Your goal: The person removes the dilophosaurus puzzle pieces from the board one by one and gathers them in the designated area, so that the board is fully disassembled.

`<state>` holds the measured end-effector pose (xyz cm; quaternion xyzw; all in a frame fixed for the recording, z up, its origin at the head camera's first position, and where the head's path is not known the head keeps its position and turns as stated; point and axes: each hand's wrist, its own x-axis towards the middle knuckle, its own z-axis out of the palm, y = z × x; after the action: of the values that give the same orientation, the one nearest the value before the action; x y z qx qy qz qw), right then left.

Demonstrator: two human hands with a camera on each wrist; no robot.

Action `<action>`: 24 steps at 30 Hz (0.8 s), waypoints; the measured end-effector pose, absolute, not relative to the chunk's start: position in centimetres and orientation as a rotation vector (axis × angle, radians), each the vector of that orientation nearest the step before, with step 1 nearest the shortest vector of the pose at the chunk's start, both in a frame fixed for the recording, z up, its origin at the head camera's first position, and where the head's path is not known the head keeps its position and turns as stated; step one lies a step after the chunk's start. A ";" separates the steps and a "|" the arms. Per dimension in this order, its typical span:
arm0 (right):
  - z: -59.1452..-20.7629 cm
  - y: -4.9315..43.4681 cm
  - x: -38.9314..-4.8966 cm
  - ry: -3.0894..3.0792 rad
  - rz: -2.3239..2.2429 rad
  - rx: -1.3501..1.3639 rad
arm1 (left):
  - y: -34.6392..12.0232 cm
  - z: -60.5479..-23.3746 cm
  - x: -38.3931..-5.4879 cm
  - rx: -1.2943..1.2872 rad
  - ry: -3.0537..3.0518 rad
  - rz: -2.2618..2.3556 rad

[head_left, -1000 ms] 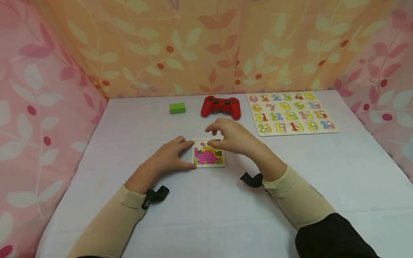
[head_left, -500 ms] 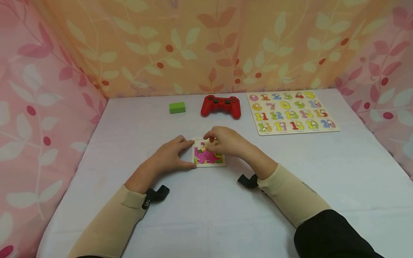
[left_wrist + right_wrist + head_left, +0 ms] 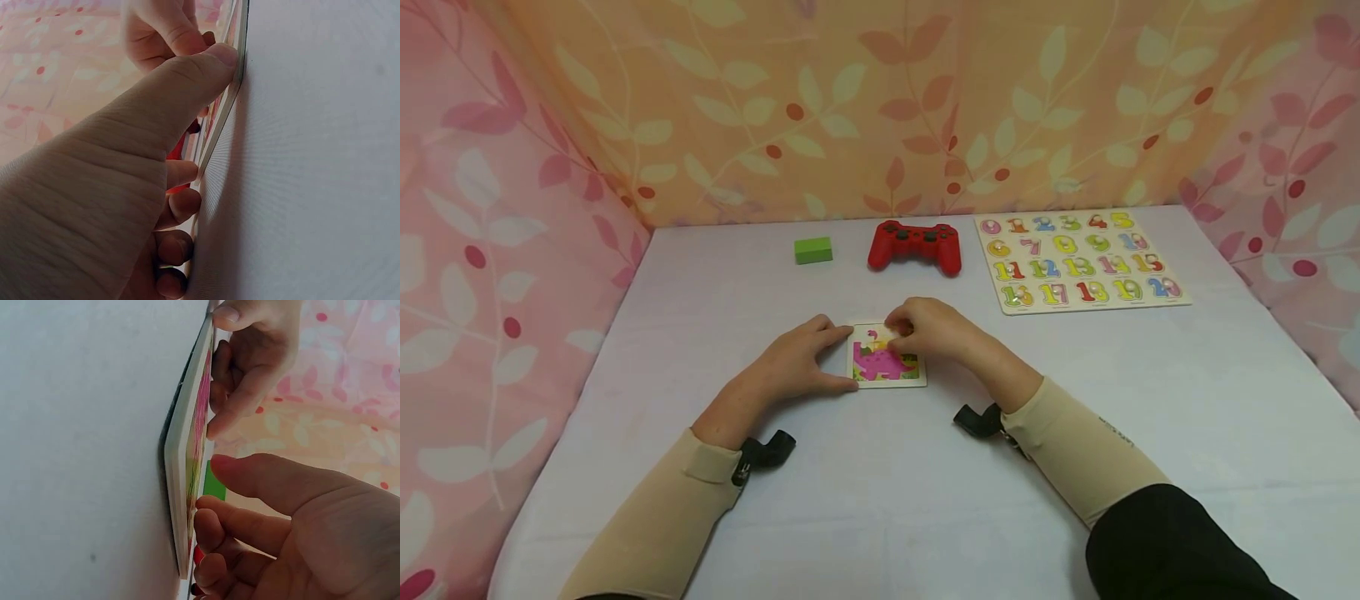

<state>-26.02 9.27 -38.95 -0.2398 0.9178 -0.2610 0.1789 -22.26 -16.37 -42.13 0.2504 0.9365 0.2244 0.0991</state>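
Observation:
A small square jigsaw puzzle [image 3: 880, 367] with a pink dinosaur picture lies flat on the white table. My left hand [image 3: 797, 358] holds its left side, thumb at the near corner and index finger at the far one. Over the upper right part of the picture is my right hand [image 3: 942, 329], its fingers bent downward and covering that corner. In the right wrist view the thumb [image 3: 228, 469] and index finger of the right hand stand apart at the puzzle's face, with nothing seen between them. The left wrist view shows the left thumb [image 3: 212, 59] against the puzzle's edge.
Behind the puzzle stand a green block [image 3: 813, 250] and a red game controller [image 3: 914, 243]. A wooden number board [image 3: 1067, 307] lies at the back right. Leaf-patterned cloth [image 3: 737, 108] hangs along the back and sides of the table.
My right hand has come down and nearer from above the puzzle's far edge, its fingertips then shifting slightly right over the picture. The left hand and puzzle have stayed in place.

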 end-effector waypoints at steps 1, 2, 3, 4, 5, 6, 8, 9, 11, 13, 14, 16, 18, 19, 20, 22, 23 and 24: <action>-39.0 9.3 -26.1 2.593 -0.746 -0.669 | -16.4 -42.1 -22.3 0.740 2.769 0.663; -39.0 9.3 -26.1 2.592 -0.751 -0.662 | -16.4 -42.2 -22.3 0.739 2.769 0.663; -39.0 9.4 -26.1 2.592 -0.754 -0.660 | -16.4 -42.2 -22.3 0.739 2.768 0.665; -39.1 9.4 -26.2 2.594 -0.755 -0.657 | -16.3 -42.2 -22.3 0.737 2.767 0.667; -39.1 9.4 -26.2 2.596 -0.754 -0.654 | -16.3 -42.1 -22.3 0.736 2.767 0.668; -39.1 9.4 -26.2 2.601 -0.751 -0.646 | -16.3 -42.1 -22.3 0.735 2.767 0.669; -39.0 9.4 -26.2 2.611 -0.744 -0.639 | -16.3 -42.2 -22.4 0.739 2.765 0.675; -39.0 9.4 -26.2 2.615 -0.742 -0.635 | -16.3 -42.2 -22.4 0.737 2.766 0.675; -39.0 9.4 -26.2 2.622 -0.744 -0.622 | -16.3 -42.2 -22.4 0.734 2.767 0.676; -39.1 9.4 -26.2 2.628 -0.746 -0.614 | -16.3 -42.3 -22.4 0.733 2.767 0.674; -39.1 9.3 -26.2 2.631 -0.749 -0.610 | -16.3 -42.3 -22.4 0.728 2.768 0.673; -39.2 9.3 -26.3 2.634 -0.757 -0.605 | -16.3 -42.3 -22.4 0.727 2.769 0.667; -39.3 9.3 -26.3 2.635 -0.767 -0.604 | -16.3 -42.2 -22.4 0.727 2.769 0.665; -39.4 9.3 -26.3 2.636 -0.772 -0.604 | -16.3 -42.2 -22.4 0.725 2.769 0.666; -39.5 9.3 -26.3 2.635 -0.778 -0.606 | -16.3 -42.2 -22.4 0.724 2.770 0.667; -39.6 9.3 -26.3 2.633 -0.787 -0.609 | -16.3 -42.2 -22.3 0.723 2.769 0.668; -39.6 9.3 -26.3 2.632 -0.792 -0.609 | -16.3 -42.2 -22.3 0.723 2.769 0.670; -39.6 9.3 -26.3 2.631 -0.797 -0.608 | -16.3 -42.2 -22.3 0.723 2.769 0.671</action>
<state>-26.32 9.32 -39.62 -0.2130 0.9221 -0.2795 0.1621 -22.27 -16.26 -42.20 0.2447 0.9373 0.2269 0.1009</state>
